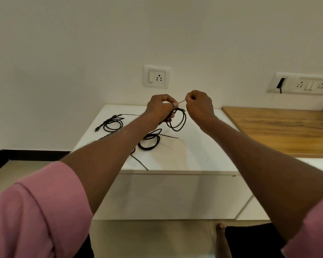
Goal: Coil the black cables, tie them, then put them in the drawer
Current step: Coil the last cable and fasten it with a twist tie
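My left hand [159, 108] pinches the coiled black cable [176, 121] steady while my right hand [199, 107] pulls the thin tie [181, 101] taut above the white tabletop [194, 151].

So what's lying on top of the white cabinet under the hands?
On the white cabinet lie two black coiled cables and loose ties. The left forearm covers part of them. A third coil hangs from the hands, above it.

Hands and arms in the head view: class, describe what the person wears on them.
Both arms wear pink sleeves, pushed up above the elbows, leaving the forearms bare. The left hand and right hand are bare: no gloves, rings, watch or wristbands show.
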The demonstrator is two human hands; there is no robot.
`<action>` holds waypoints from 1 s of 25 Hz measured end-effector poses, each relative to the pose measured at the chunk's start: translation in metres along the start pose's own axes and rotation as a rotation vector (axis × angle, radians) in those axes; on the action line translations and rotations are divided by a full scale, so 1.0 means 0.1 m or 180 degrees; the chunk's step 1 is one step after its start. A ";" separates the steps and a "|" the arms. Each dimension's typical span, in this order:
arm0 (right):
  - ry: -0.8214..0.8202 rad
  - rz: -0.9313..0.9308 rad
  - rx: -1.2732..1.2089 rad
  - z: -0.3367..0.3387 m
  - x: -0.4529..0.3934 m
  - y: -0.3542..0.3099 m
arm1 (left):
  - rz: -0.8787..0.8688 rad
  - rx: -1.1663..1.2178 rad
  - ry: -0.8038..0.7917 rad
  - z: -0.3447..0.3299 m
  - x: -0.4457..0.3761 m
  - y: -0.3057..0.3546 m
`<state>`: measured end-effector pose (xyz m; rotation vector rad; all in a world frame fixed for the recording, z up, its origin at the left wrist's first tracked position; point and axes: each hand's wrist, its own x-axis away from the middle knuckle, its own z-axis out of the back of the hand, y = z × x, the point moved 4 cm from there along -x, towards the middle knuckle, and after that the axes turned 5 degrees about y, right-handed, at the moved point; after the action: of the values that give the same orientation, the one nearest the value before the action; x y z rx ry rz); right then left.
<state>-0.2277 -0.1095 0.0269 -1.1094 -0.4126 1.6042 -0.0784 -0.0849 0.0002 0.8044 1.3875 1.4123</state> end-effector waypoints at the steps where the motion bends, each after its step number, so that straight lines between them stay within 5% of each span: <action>1: -0.0003 0.0024 0.0029 -0.01 0.00 -0.01 | -0.0004 -0.0048 -0.0013 0.02 -0.02 -0.01; 8: -0.0242 0.0021 0.0235 -0.05 0.06 0.04 | 0.0218 0.0275 -0.0218 0.06 -0.06 0.01; 13: -0.0333 0.0022 -0.0150 -0.02 0.03 0.07 | -0.0166 -0.0164 -0.0207 0.08 -0.06 0.02; 18: -0.0304 0.0512 0.0470 -0.02 0.03 0.08 | -0.0481 -0.0339 -0.0431 0.02 0.00 0.05; 25: 0.0027 0.0684 0.0946 0.01 0.03 -0.03 | 0.0336 0.0747 -0.0362 -0.01 0.01 0.03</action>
<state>-0.2263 -0.1053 0.0284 -0.9560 -0.0449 1.7799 -0.0800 -0.0837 0.0027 1.1073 1.4570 1.2757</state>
